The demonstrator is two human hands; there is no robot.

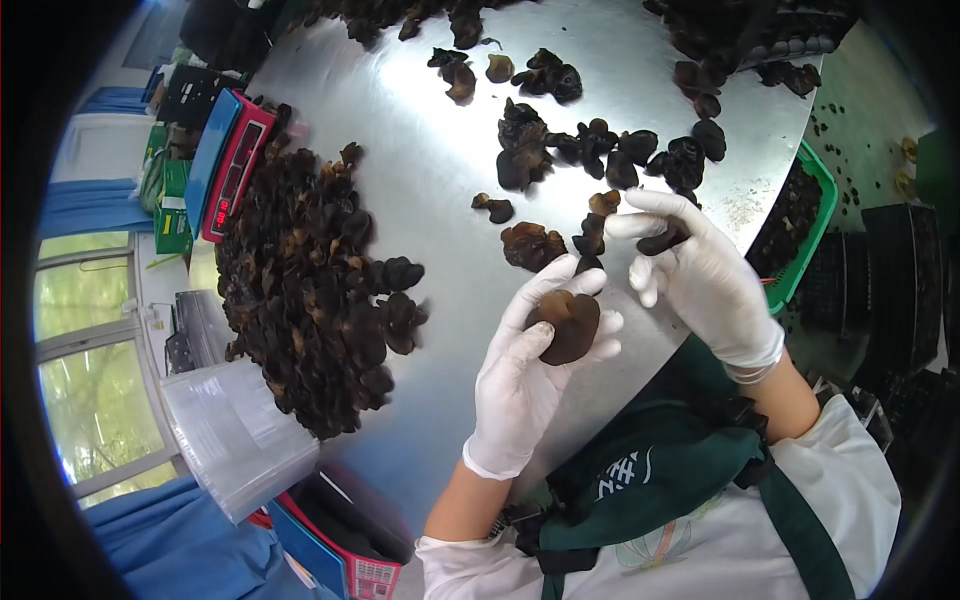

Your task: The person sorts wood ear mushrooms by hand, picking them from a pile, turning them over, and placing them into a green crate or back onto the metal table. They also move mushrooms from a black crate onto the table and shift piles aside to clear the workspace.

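Note:
My left hand, in a white glove, is closed on a round brown wood ear mushroom, its thumb pressed on the near face. My right hand, gloved too, has its fingers curled around a smaller dark piece of wood ear. Just beyond the hands, a reddish-brown wood ear and several darker ones lie on the metal table. A short row of loose wood ears stretches farther back.
A large heap of wood ears covers the table's left side, beside a red scale and stacked clear plastic trays. A green crate holding dark pieces stands past the right edge. More wood ears lie at the back.

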